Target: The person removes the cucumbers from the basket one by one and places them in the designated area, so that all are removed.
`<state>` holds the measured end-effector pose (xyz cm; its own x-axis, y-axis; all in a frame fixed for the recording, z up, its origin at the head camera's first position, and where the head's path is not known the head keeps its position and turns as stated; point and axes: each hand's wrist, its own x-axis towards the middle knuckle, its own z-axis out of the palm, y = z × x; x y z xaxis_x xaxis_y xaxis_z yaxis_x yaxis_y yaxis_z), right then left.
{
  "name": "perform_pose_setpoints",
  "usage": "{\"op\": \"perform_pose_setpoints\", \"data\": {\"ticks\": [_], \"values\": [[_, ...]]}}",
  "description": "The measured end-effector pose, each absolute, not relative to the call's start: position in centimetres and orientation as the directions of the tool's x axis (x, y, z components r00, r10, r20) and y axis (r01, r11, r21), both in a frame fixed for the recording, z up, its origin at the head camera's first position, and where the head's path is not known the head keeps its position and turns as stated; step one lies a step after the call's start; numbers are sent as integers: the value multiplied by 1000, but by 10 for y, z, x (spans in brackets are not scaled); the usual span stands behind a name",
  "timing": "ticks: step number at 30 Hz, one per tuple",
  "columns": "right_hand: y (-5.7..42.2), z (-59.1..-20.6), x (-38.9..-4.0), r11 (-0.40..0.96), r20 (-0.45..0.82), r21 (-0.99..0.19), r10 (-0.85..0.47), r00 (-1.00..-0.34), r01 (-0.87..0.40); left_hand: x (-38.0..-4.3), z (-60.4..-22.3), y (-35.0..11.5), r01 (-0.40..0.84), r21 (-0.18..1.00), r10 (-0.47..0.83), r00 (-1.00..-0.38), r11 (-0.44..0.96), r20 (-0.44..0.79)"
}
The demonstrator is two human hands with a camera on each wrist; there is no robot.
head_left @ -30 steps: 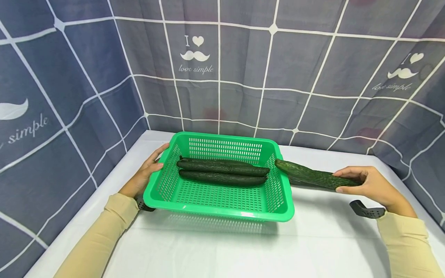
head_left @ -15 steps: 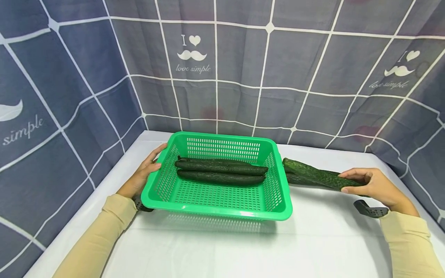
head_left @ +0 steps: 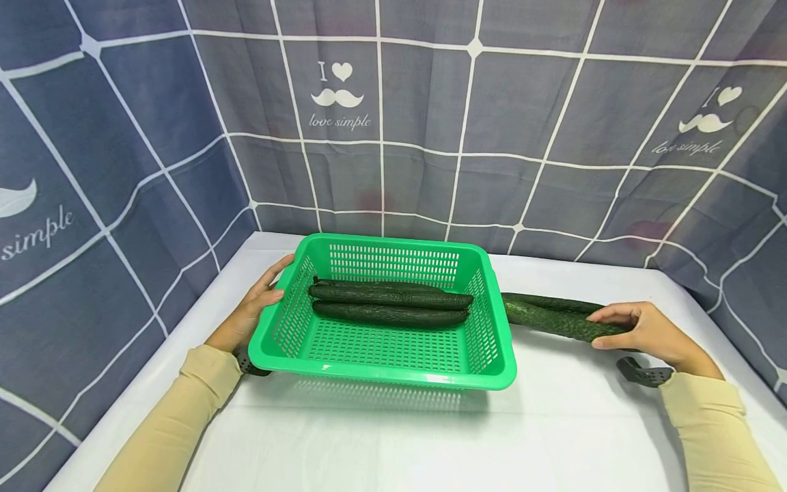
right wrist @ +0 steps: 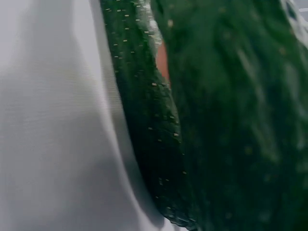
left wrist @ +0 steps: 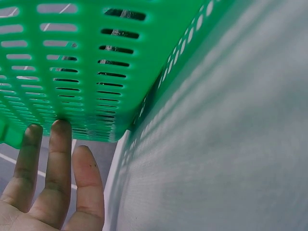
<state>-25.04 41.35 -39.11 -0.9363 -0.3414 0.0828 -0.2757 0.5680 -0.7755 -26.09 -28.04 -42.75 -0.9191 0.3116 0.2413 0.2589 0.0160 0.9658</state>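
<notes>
In the head view my left hand [head_left: 244, 316] rests at the left side of a green plastic basket [head_left: 384, 375], thumb on the rim. The left wrist view shows its fingers [left wrist: 58, 163] extended, tips against the slotted outer wall. Several dark green cucumbers [head_left: 390, 313] lie side by side inside. Right of the basket, my right hand [head_left: 660, 339] pinches the near end of a bumpy cucumber [head_left: 553, 322] between thumb and fingers. Close behind it lies another cucumber [head_left: 559, 302], and the basket hides their left ends. The held cucumber [right wrist: 240, 120] fills much of the right wrist view.
A white cloth [head_left: 430, 444] covers the table. Grey-blue checked curtains [head_left: 418, 184] with white print rise along the back and both sides. Black wrist straps [head_left: 642, 372] sit at the sleeve cuffs.
The cucumber in my right hand has first shifted a little right, then come down and nearer me, beside the other cucumber. My left hand and the basket stay in place.
</notes>
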Motion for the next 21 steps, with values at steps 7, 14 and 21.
{"op": "perform_pose_setpoints", "data": {"ticks": [7, 14, 21], "values": [[406, -398, -255, 623, 90, -708, -385, -918, -331, -260, -426, -279, 257, 965, 311, -922, 49, 230], [397, -401, -258, 678, 92, -645, -390, -916, -353, -260, -426, -279, 248, 968, 311, -923, 38, 224], [389, -401, -258, 729, 83, -602, -349, -933, -326, -260, -425, -280, 253, 967, 314, -921, 39, 228]]}}
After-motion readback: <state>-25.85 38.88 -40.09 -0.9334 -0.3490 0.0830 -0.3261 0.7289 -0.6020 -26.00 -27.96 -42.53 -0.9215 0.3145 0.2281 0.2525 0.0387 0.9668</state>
